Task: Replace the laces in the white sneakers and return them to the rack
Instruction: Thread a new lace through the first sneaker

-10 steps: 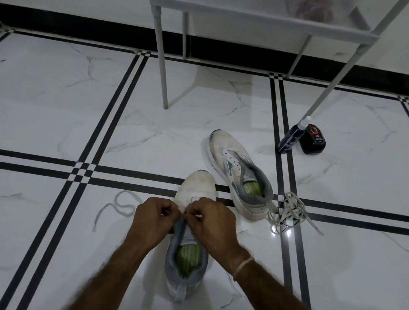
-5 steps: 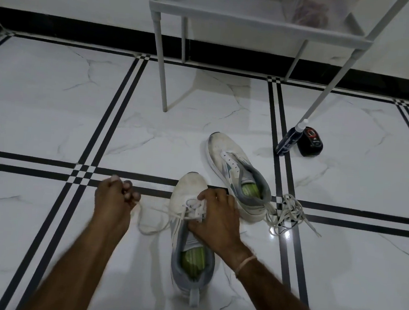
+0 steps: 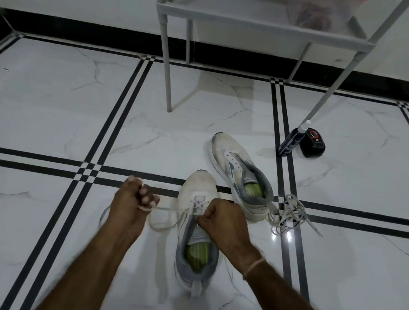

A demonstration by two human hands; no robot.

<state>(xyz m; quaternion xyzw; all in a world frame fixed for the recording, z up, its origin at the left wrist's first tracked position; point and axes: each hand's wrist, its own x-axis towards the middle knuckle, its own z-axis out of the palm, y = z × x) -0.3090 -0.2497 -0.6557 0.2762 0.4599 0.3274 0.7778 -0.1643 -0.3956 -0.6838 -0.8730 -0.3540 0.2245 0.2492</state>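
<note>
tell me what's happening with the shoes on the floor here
A person is working the lace on the near sneaker on the tiled floor. The left hand holds that lace drawn out sideways; the right hand grips the shoe at its eyelets. The far sneaker lies unlaced, a loose lace heaped beside it. Neither is on the rack yet.

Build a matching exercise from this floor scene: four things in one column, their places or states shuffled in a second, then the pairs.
1. near sneaker
2. far sneaker
3. loose laces
4. bottle

A. stands beside a leg of the rack
B. eyelets empty
C. heaped on the floor by a heel
D. its lace gripped by the left hand

Pairs: 1-D, 2-B, 3-C, 4-A
</note>
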